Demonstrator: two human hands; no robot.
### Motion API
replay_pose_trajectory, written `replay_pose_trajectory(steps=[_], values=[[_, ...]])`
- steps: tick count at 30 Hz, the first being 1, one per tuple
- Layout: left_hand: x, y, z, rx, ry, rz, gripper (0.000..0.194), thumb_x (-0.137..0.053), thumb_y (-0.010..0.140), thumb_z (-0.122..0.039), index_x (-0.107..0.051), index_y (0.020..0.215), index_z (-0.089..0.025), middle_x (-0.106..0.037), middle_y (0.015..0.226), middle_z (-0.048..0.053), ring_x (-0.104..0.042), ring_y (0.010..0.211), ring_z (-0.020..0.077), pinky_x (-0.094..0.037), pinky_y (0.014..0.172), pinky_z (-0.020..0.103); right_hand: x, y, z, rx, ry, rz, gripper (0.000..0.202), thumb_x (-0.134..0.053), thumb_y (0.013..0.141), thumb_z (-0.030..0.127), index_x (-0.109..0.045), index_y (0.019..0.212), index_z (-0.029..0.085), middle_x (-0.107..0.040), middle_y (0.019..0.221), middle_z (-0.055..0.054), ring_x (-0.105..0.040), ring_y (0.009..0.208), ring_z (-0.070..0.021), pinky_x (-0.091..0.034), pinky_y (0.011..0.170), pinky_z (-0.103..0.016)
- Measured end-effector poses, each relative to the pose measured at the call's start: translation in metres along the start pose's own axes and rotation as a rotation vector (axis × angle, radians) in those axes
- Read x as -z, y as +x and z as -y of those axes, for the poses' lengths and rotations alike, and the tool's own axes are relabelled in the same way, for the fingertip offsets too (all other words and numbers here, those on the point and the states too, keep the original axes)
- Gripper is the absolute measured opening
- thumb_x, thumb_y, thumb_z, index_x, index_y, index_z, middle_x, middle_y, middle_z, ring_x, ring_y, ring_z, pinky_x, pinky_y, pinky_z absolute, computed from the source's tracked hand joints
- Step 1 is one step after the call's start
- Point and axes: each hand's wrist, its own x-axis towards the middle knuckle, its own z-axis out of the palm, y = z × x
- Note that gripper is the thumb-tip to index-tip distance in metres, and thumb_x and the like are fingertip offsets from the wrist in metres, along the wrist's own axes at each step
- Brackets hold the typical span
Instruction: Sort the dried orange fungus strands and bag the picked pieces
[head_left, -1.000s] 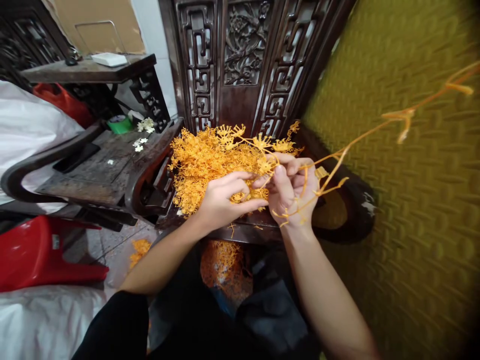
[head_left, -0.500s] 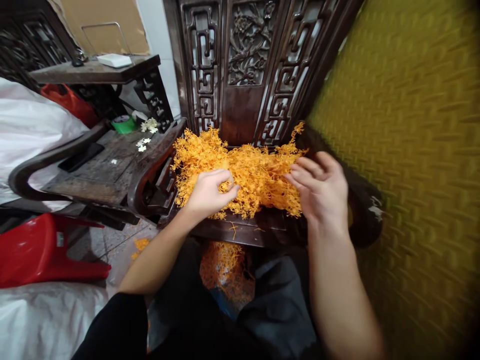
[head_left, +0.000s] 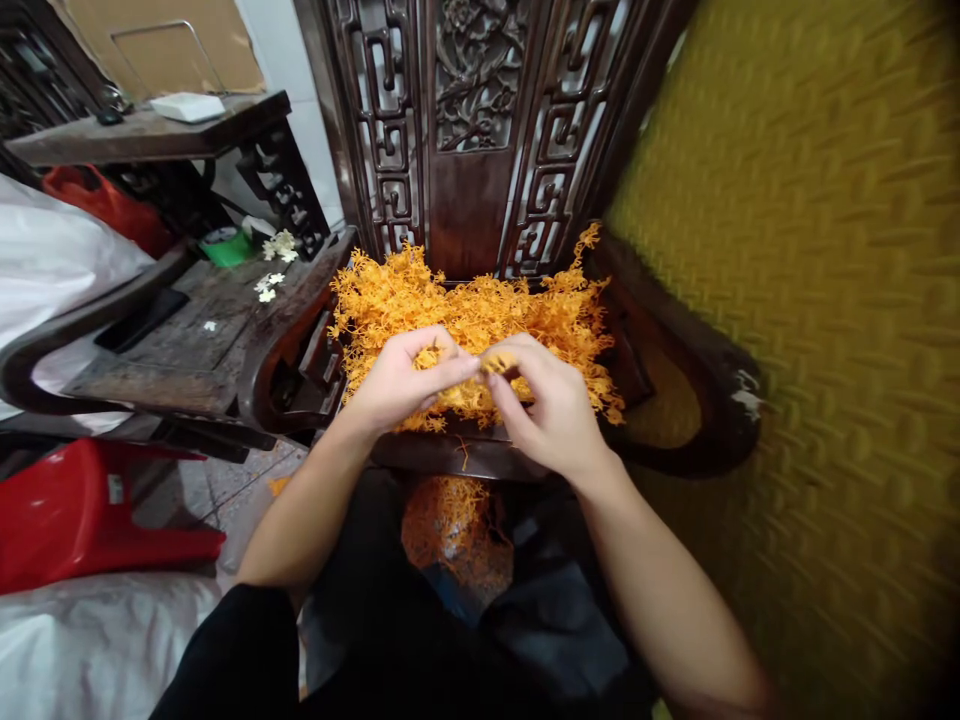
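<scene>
A loose heap of orange plastic-looking sprigs [head_left: 397, 290] covers the seat of a dark carved wooden chair [head_left: 472, 220]. Over the front of this heap, my left hand [head_left: 412, 375] is closed in a pinch, thumb pointing right; orange bits show by its fingers. My right hand [head_left: 551, 400] meets it fingertip to fingertip, pinching a small orange piece [head_left: 499, 362] between thumb and forefinger. The piece's exact form is too blurred to make out. What the left fingertips grip is mostly hidden.
Under the chair's front edge is a clear bag with orange bits [head_left: 450, 535]. On the left stand a second wooden chair [head_left: 202, 340] with green tape [head_left: 227, 245] and white flower pieces [head_left: 279, 245], a red stool [head_left: 97, 510] and white sacks [head_left: 112, 640]. A yellow woven surface [head_left: 810, 250] rises at right.
My right hand has moved left from the heap's right side to meet the left hand and now pinches an orange piece. The left hand stays nearly in place. The view has shifted slightly.
</scene>
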Motion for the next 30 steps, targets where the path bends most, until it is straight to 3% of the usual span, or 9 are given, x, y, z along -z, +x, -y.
replay_pose_trajectory(steps=[3, 6, 10, 13, 16, 20, 23, 26, 30], values=[[0.006, 0.006, 0.004, -0.060, -0.015, -0.184, 0.044, -0.079, 0.083, -0.048, -0.047, 0.068, -0.021, -0.054, 0.056, -0.004, -0.034, 0.040, 0.0054, -0.025, 0.040, 0.023, 0.004, 0.002, 0.000, -0.253, 0.119, -0.088, 0.008, -0.067, 0.094, 0.028, -0.069, 0.094, 0.020, -0.068, 0.086, -0.004, -0.062, 0.074, -0.0160, -0.048, 0.065, -0.030], [0.013, 0.008, 0.004, -0.113, -0.029, -0.258, 0.044, -0.076, 0.085, -0.050, -0.046, 0.069, -0.023, -0.055, 0.054, -0.003, -0.032, 0.038, 0.0055, -0.022, 0.039, 0.024, 0.007, 0.004, -0.003, -0.481, 0.279, -0.121, 0.024, -0.075, 0.087, 0.041, -0.068, 0.080, 0.019, -0.066, 0.070, -0.001, -0.056, 0.061, -0.0129, -0.043, 0.056, -0.027], [0.012, 0.003, 0.001, -0.115, 0.124, -0.110, 0.043, -0.076, 0.083, -0.054, -0.051, 0.071, -0.021, -0.070, 0.075, 0.003, -0.045, 0.044, 0.0064, -0.033, 0.043, 0.024, 0.004, 0.006, -0.010, -0.615, 0.458, -0.154, 0.029, -0.083, 0.079, 0.045, -0.071, 0.078, 0.018, -0.069, 0.070, -0.001, -0.054, 0.058, -0.0114, -0.042, 0.053, -0.025], [0.007, -0.001, 0.000, -0.147, 0.292, -0.026, 0.041, -0.078, 0.081, -0.051, -0.054, 0.070, -0.019, -0.071, 0.080, 0.003, -0.060, 0.063, 0.0115, -0.047, 0.060, 0.026, 0.000, 0.008, -0.013, -0.680, 0.626, -0.195, 0.033, -0.091, 0.067, 0.043, -0.073, 0.082, 0.019, -0.070, 0.072, -0.001, -0.055, 0.056, -0.0104, -0.043, 0.051, -0.024], [0.006, -0.003, 0.000, -0.143, 0.303, 0.003, 0.039, -0.076, 0.083, -0.048, -0.053, 0.071, -0.020, -0.070, 0.079, 0.002, -0.066, 0.075, 0.0149, -0.052, 0.071, 0.028, -0.001, 0.010, -0.012, -0.738, 0.741, -0.215, 0.035, -0.094, 0.060, 0.038, -0.072, 0.078, 0.019, -0.066, 0.067, 0.001, -0.052, 0.053, -0.0090, -0.042, 0.048, -0.023], [0.007, -0.005, -0.003, -0.104, 0.263, 0.063, 0.041, -0.084, 0.076, -0.041, -0.049, 0.072, -0.020, -0.076, 0.096, 0.006, -0.072, 0.095, 0.0199, -0.055, 0.085, 0.033, -0.002, 0.013, -0.010, -0.767, 0.736, -0.316, 0.041, -0.097, 0.053, 0.039, -0.069, 0.075, 0.018, -0.064, 0.069, 0.001, -0.049, 0.052, -0.0077, -0.041, 0.046, -0.023], [0.005, -0.006, -0.005, -0.091, 0.292, 0.106, 0.044, -0.087, 0.072, -0.039, -0.048, 0.073, -0.020, -0.077, 0.104, 0.008, -0.073, 0.098, 0.0212, -0.054, 0.091, 0.036, -0.003, 0.014, -0.010, -0.715, 0.671, -0.370, 0.043, -0.095, 0.055, 0.043, -0.067, 0.075, 0.018, -0.063, 0.070, 0.001, -0.045, 0.051, -0.0066, -0.038, 0.046, -0.024], [0.002, -0.006, -0.005, -0.151, 0.302, 0.000, 0.043, -0.086, 0.074, -0.040, -0.047, 0.071, -0.020, -0.077, 0.098, 0.006, -0.072, 0.093, 0.0199, -0.054, 0.086, 0.034, -0.004, 0.011, -0.009, -0.688, 0.569, -0.338, 0.041, -0.093, 0.061, 0.046, -0.066, 0.076, 0.018, -0.059, 0.064, 0.003, -0.039, 0.049, -0.0064, -0.030, 0.044, -0.023], [0.000, -0.005, -0.003, -0.320, 0.443, -0.352, 0.042, -0.077, 0.084, -0.045, -0.049, 0.066, -0.020, -0.064, 0.069, -0.001, -0.059, 0.065, 0.0123, -0.047, 0.068, 0.028, -0.004, 0.007, -0.006, -0.698, 0.460, -0.172, 0.036, -0.089, 0.068, 0.048, -0.072, 0.077, 0.017, -0.054, 0.057, 0.003, -0.036, 0.048, -0.0071, -0.024, 0.045, -0.024]])
